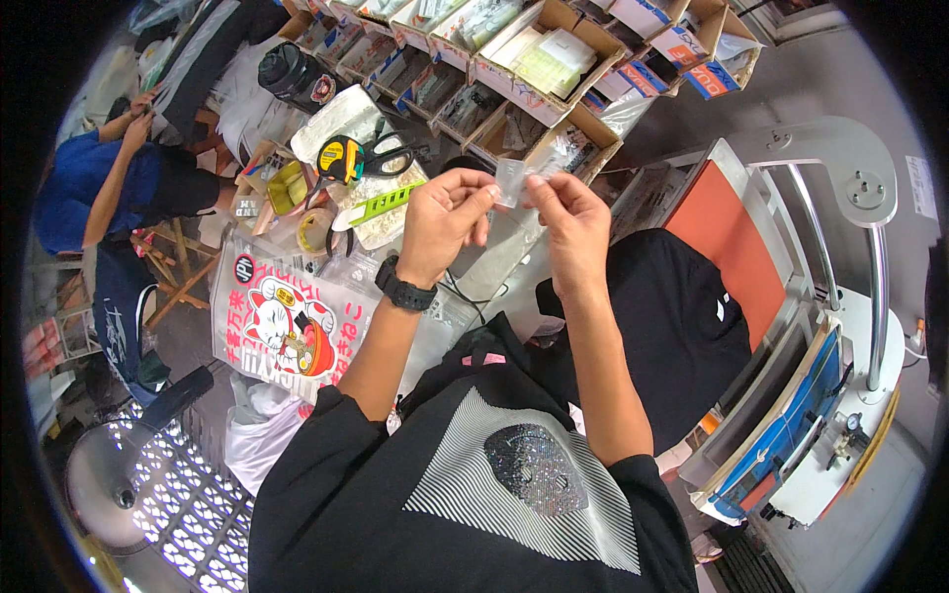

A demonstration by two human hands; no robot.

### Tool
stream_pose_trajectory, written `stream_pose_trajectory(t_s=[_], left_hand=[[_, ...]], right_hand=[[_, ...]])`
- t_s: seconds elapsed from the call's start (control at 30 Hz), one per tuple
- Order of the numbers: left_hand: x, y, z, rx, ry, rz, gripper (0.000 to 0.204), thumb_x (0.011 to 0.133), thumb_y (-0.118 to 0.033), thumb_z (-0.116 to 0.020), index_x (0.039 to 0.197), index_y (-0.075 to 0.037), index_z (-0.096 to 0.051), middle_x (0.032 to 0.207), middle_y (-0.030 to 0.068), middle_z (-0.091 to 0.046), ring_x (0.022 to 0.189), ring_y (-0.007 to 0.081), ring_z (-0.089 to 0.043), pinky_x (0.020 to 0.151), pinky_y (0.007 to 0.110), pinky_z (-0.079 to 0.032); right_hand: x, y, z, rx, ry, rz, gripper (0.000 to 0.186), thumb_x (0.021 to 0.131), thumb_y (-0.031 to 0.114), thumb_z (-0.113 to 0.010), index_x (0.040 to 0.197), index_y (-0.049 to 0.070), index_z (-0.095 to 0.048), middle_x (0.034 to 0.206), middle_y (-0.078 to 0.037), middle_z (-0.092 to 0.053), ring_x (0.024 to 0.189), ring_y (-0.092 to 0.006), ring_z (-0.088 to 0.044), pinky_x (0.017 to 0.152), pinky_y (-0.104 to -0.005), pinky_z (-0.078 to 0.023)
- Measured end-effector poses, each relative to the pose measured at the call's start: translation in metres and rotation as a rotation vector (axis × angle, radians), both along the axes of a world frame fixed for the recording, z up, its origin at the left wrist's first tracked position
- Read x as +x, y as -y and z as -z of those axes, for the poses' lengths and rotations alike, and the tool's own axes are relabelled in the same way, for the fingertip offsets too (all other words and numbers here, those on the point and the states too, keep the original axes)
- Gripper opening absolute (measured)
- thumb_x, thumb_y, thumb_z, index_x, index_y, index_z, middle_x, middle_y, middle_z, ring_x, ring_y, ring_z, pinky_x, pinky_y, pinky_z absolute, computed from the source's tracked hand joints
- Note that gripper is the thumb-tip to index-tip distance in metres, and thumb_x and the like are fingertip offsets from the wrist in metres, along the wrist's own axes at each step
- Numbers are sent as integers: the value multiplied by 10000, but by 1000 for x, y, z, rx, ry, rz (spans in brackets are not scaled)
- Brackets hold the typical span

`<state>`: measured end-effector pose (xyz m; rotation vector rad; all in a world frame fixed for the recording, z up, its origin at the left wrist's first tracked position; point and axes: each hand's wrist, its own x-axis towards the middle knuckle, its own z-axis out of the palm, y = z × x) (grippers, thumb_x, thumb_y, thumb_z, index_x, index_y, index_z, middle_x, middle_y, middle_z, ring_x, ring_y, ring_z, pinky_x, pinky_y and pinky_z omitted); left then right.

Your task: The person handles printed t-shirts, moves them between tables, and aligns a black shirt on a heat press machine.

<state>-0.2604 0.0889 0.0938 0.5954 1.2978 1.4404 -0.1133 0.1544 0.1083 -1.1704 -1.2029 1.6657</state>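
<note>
Between my two hands, in front of the cardboard boxes, is a small clear piece of plastic film (511, 182). My left hand (442, 225) pinches its left edge between thumb and fingers, and a black watch (405, 290) is on that wrist. The right edge is pinched by my right hand (575, 219). Whether the piece is a single sheet or a little bag I cannot tell. Below my right forearm lies a folded black T-shirt (652, 336), spread beside the orange pad (725, 242) of a heat press.
Cardboard boxes (544, 64) of film sheets fill the far side. Left of my hands lie scissors (390, 161), a tape measure (339, 158), a green cutter (388, 205) and a tape roll (315, 232). A cat-print bag (287, 326) lies nearer. A co-worker in blue (79, 188) sits far left.
</note>
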Motion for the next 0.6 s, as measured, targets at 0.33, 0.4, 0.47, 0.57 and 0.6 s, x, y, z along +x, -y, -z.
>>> stream_pose_trajectory(t_s=[0.33, 0.4, 0.47, 0.57, 0.6], left_hand=[[-61, -62, 41, 59, -1130, -221, 166, 877, -181, -681, 946, -42, -738, 815, 115, -729, 644, 175, -684, 578, 285, -501], [-65, -80, 42, -12, -1358, -83, 224, 837, -254, -703, 948, -64, -745, 903, 134, -720, 761, 256, -706, 695, 346, -533], [-67, -94, 54, -29, -1522, 49, 289, 827, -304, -703, 975, -59, -743, 965, 129, -719, 856, 293, -696, 789, 368, -530], [-79, -86, 66, -28, -1342, 37, 401, 830, -348, -694, 1067, -25, -722, 1060, 177, -703, 977, 308, -680, 866, 375, -512], [-80, -79, 67, -11, -1360, -11, 384, 864, -336, -681, 1094, -30, -713, 1079, 175, -699, 977, 310, -682, 856, 366, -517]], right_hand=[[29, 14, -8, -60, -72, 94, 202, 876, 104, -720, 1007, -46, -692, 825, -10, -657, 753, -66, -566, 697, -213, -437], [40, 24, -10, -24, -60, 108, 194, 872, 101, -725, 1003, -40, -700, 829, -12, -666, 745, -66, -591, 684, -212, -465], [67, 33, -5, 37, 0, 146, 185, 873, 110, -726, 992, -30, -707, 827, -13, -671, 733, -68, -598, 675, -213, -475], [105, 43, 5, 192, 239, 69, 115, 904, 98, -677, 941, -7, -705, 808, 15, -625, 720, -57, -534, 641, -213, -433], [117, 46, 6, 298, 297, 24, 129, 915, 94, -658, 940, -29, -683, 833, -1, -595, 759, -68, -530, 660, -221, -425]])
